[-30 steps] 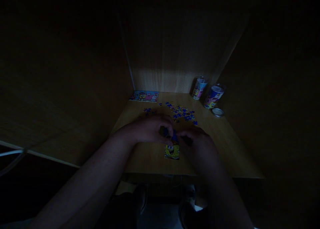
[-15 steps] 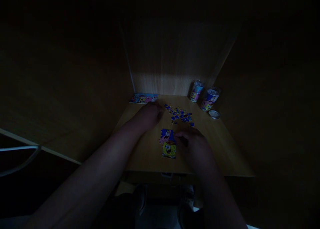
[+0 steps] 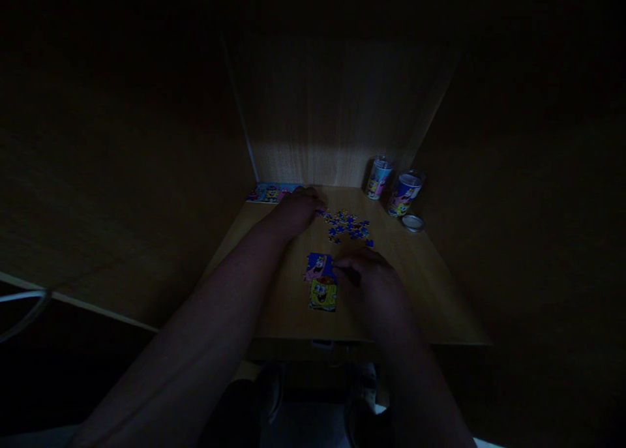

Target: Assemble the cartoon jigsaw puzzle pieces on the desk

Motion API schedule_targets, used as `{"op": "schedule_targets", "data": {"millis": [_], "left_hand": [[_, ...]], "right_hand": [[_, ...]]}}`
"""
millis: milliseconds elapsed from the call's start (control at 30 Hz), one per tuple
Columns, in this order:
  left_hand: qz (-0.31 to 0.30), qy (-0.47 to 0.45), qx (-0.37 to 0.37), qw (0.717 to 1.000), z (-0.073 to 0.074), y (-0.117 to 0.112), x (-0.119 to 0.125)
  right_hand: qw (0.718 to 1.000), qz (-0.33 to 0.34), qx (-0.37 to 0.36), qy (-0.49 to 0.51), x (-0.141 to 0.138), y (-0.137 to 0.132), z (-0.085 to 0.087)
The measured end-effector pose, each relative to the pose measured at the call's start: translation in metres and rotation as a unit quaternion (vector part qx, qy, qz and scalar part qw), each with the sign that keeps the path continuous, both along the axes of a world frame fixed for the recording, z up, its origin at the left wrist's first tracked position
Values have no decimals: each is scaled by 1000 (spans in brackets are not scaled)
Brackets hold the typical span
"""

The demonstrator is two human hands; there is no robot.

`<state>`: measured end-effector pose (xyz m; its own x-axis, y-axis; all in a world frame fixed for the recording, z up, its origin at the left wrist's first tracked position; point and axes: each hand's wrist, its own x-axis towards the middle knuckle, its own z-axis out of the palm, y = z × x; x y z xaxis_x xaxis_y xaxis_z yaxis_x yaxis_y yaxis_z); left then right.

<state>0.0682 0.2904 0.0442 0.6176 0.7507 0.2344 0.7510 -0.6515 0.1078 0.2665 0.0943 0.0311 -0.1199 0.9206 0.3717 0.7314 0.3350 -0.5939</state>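
The scene is very dark. A partly joined jigsaw block (image 3: pixel 321 282), blue and pink above, yellow below, lies on the wooden desk (image 3: pixel 430 285) near its front edge. My right hand (image 3: pixel 368 280) rests beside its right edge, fingers curled and touching it. My left hand (image 3: pixel 297 210) reaches far over the desk, at the left end of a scatter of loose blue puzzle pieces (image 3: pixel 348 226). Its fingers are too dark to read.
A flat cartoon picture card (image 3: pixel 267 192) lies at the back left against the wall. Two printed tubs (image 3: pixel 390 186) stand at the back right, with a round lid (image 3: pixel 413 223) lying before them. Wooden panels wall in the desk on three sides.
My left hand has left the joined block and stretched forward to the loose pieces. My right hand stays by the block, which now shows in full.
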Motion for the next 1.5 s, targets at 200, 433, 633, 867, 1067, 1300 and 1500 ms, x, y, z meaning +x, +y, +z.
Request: {"op": "schedule_targets", "data": {"millis": [200, 433, 633, 867, 1067, 1300, 1500], "left_hand": [[-35, -40, -23, 998, 1, 8, -14], [-72, -70, -72, 992, 8, 5, -23], [-77, -79, -124, 986, 13, 1, -25], [-87, -89, -150, 981, 18, -5, -22], [-82, -107, -204, 970, 21, -12, -21], [-145, -120, -324, 927, 33, -34, -4], [-192, -114, -434, 873, 35, -44, 5]], "right_hand": [[1000, -10, 0, 3, 1, -1, -2], [1000, -12, -8, -14, 1, -3, -2], [1000, -10, -10, -10, 1, -3, -3], [1000, 4, -8, -5, 0, -3, -1], [1000, -3, -8, -8, 0, -4, -1], [995, -53, -11, 79, 5, -7, 1], [994, -59, -12, 91, 4, -10, 3]]}}
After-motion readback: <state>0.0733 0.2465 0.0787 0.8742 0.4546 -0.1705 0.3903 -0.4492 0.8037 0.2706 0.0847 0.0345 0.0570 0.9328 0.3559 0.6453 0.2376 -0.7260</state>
